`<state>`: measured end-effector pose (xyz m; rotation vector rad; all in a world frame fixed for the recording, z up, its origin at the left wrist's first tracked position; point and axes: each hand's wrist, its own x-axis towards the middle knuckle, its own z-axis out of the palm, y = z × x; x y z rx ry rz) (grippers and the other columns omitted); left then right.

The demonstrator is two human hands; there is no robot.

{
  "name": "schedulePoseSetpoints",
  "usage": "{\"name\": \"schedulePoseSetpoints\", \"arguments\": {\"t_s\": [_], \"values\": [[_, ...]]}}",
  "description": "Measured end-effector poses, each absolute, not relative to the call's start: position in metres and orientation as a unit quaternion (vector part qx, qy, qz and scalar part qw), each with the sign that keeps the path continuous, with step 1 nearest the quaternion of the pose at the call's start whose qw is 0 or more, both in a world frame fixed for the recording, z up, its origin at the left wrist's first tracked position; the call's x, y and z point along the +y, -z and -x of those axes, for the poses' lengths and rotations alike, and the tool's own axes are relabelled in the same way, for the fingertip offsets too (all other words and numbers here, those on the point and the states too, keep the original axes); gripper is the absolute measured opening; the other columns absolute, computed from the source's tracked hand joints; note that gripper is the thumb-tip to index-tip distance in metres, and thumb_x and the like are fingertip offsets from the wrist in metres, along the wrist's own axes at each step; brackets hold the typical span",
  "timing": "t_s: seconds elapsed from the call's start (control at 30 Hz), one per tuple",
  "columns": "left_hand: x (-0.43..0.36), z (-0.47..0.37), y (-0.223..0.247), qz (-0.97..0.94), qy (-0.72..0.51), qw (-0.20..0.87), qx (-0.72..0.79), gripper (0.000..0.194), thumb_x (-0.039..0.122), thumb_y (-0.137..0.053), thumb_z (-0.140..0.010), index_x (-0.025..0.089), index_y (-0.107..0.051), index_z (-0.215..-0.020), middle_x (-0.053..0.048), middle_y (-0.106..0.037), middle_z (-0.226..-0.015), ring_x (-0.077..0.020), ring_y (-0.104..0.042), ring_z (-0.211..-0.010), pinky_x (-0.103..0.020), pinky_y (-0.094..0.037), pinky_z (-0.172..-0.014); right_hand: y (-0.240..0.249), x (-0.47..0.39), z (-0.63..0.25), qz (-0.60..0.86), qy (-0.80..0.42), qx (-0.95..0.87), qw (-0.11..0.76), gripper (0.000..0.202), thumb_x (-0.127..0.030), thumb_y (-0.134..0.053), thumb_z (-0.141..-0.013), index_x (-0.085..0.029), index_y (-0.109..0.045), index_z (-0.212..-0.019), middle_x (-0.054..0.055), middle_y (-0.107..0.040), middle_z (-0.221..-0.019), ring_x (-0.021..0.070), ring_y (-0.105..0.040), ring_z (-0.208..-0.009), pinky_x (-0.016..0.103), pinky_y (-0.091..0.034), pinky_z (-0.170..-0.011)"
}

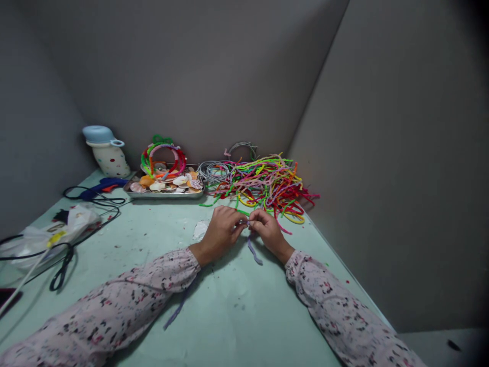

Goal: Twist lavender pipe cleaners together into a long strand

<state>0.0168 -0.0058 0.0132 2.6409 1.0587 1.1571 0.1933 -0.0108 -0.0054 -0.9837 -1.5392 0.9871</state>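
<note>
My left hand (222,228) and my right hand (269,233) meet over the middle of the table, fingertips nearly touching. Both are closed in a pinch on a purple pipe cleaner (254,252), whose loose end hangs down between them. What else sits between the fingertips is too small to make out. Another purple fuzzy strand (176,312) comes out from beneath my left forearm; whether it is the same piece is hidden. Just beyond my hands lies a tangled heap of colourful pipe cleaners (267,178).
A metal tray (166,195) of seashells (179,180) stands at the back, with colourful fuzzy hoops (181,162) on it. Grey wire coils (214,172) lie beside it. To the left are a bottle (110,159), a blue-handled tool (102,187), black cables (61,267) and a plastic bag (82,218). Walls enclose the back and right.
</note>
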Motion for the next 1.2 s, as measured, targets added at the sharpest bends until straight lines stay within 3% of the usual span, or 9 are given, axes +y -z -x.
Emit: {"name": "schedulePoseSetpoints", "arguments": {"t_s": [1.2], "values": [[-0.008,-0.0142,-0.0167,-0.868,-0.367,0.001,0.334,0.01,0.022,-0.053,-0.086,0.02,-0.063,-0.087,-0.003,-0.062,-0.08,-0.0192,-0.05,-0.085,-0.038,-0.033,-0.087,0.0004,-0.0135,-0.1909,0.409,-0.42,-0.637,0.501,0.002,-0.019,-0.053,-0.074,-0.019,-0.054,-0.076,-0.004,-0.053,-0.064,0.0114,-0.051,-0.057,0.023,-0.041,-0.055]]}}
